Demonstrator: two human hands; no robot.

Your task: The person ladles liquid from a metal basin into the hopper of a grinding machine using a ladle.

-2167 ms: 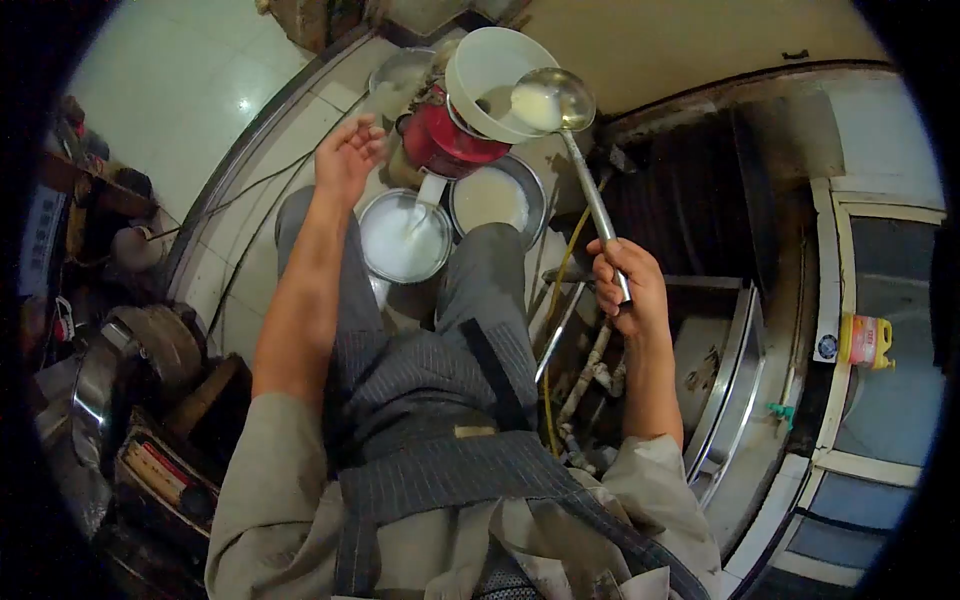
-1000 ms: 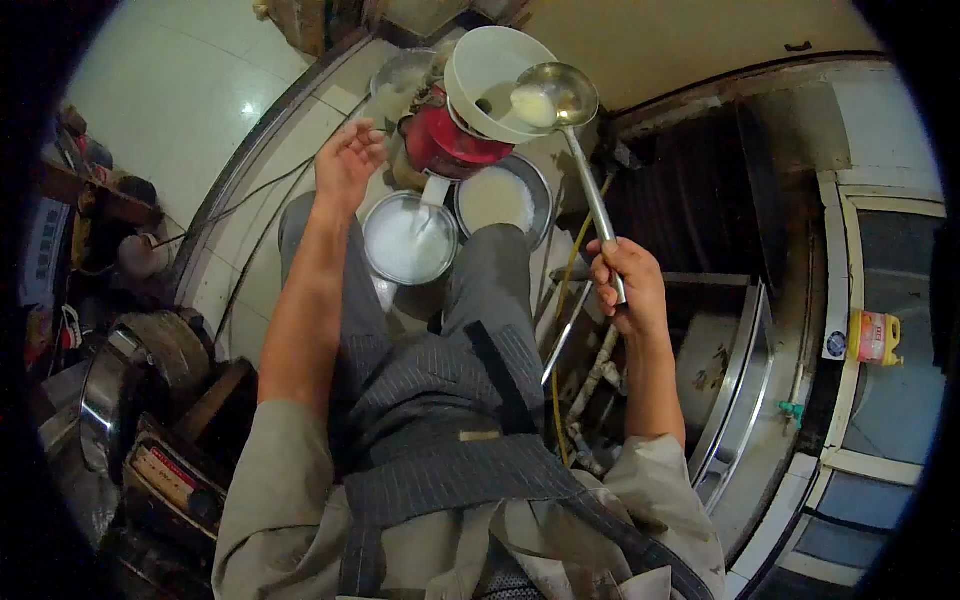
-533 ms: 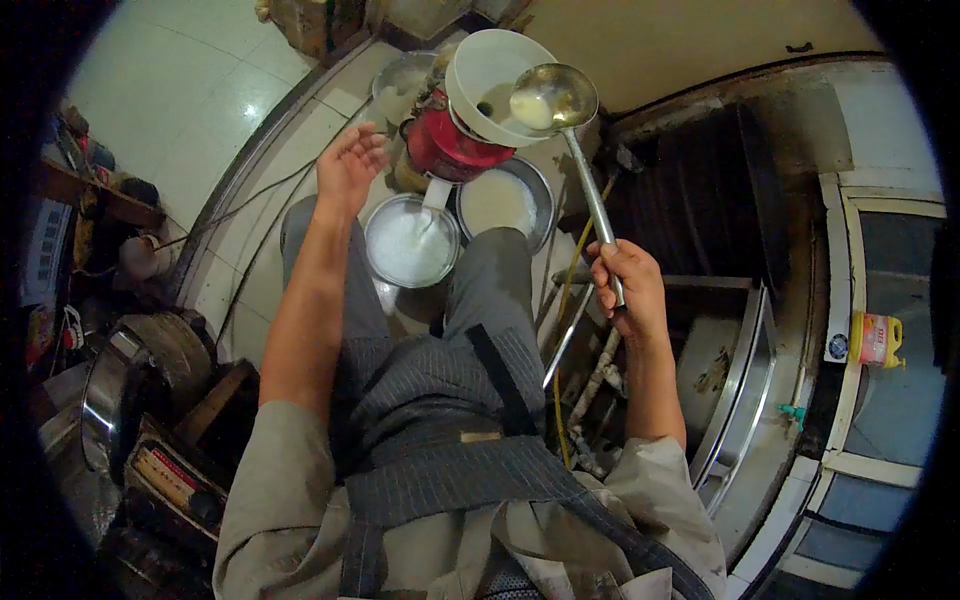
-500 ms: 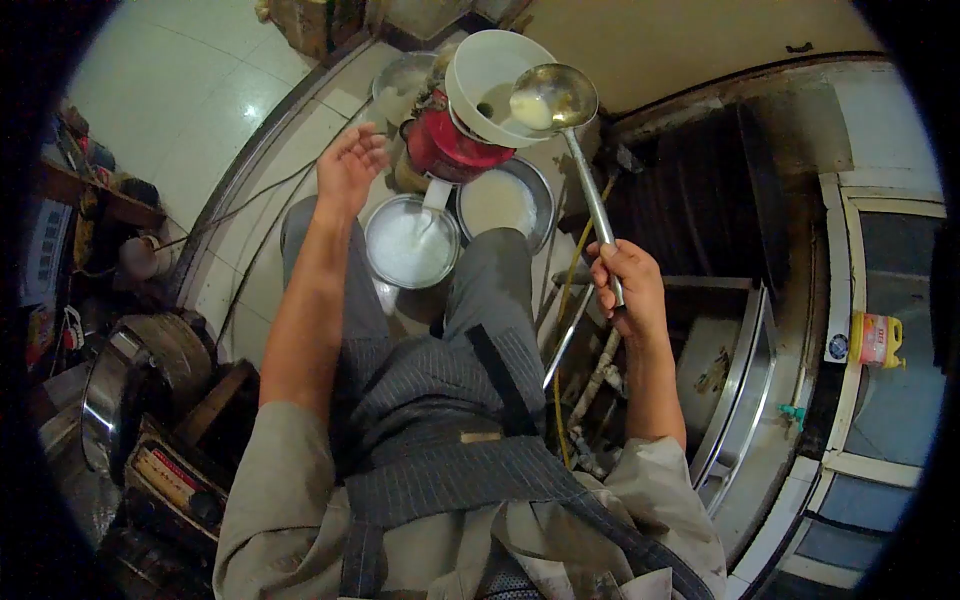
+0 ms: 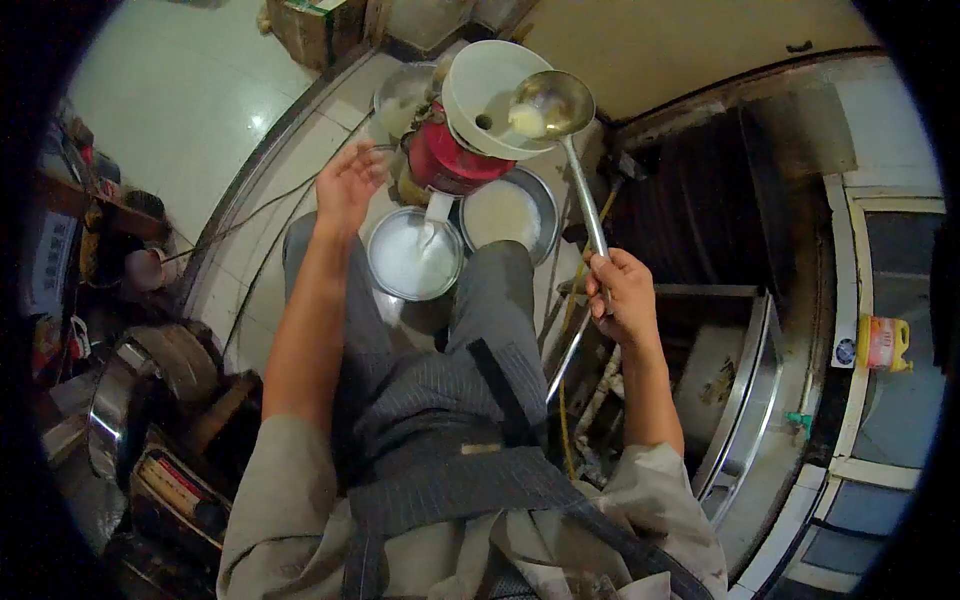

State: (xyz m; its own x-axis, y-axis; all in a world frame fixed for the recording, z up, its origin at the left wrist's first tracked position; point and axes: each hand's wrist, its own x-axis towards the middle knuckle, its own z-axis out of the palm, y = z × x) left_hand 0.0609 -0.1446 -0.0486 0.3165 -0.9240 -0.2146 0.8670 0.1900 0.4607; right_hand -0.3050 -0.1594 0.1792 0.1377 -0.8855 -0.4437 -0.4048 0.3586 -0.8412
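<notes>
My right hand [image 5: 622, 297] grips the long handle of a metal ladle [image 5: 582, 190]. The ladle's bowl is tilted over the right rim of a wide white hopper [image 5: 490, 75], with some pale liquid at its left side. Below the hopper is a red grinding machine [image 5: 450, 155]. Its white spout [image 5: 437, 208] points down into a metal pot of white, foamy liquid [image 5: 408, 262]. Beside that pot, a metal basin [image 5: 548, 205] holds cream-coloured liquid. Left of the machine my left hand [image 5: 348, 188] is raised, empty, its fingers loosely bent and apart.
Another metal bowl [image 5: 392, 100] stands behind the machine. A dark cable [image 5: 265, 205] runs over the tiled floor. To the right are a metal-framed unit [image 5: 740, 385], a yellow hose [image 5: 562, 400] and a yellow jug [image 5: 885, 344]. Cluttered equipment [image 5: 170, 360] stands at left.
The view has shifted slightly, so the machine and pots appear a little lower. The ladle stays over the hopper rim in my right hand, and my left hand remains raised.
</notes>
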